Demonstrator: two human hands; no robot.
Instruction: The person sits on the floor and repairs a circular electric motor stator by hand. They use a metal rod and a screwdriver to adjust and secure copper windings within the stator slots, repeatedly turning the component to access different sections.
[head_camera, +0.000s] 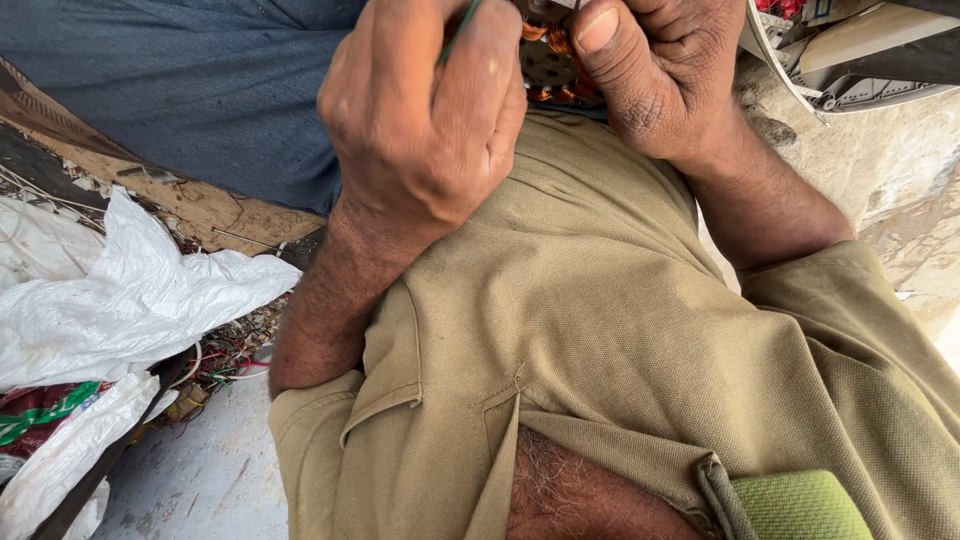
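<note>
- Dusty concrete floor lay beneath, at seven o'clock.
- Left hand was closed around a thin green wire, seemingly to steady it.
- Right hand pinched a copper-wound coil at twelve o'clock.
- White plastic sacking sat at nine o'clock.

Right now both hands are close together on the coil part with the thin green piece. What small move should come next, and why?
Probably a short, gentle pull of the thin green strand with the left hand, while the right hand keeps steadying the copper-coloured coil. The left hand is closed on the strand, the right thumb presses beside the windings, and most of the coil is hidden, so a bigger move seems risky.
</note>
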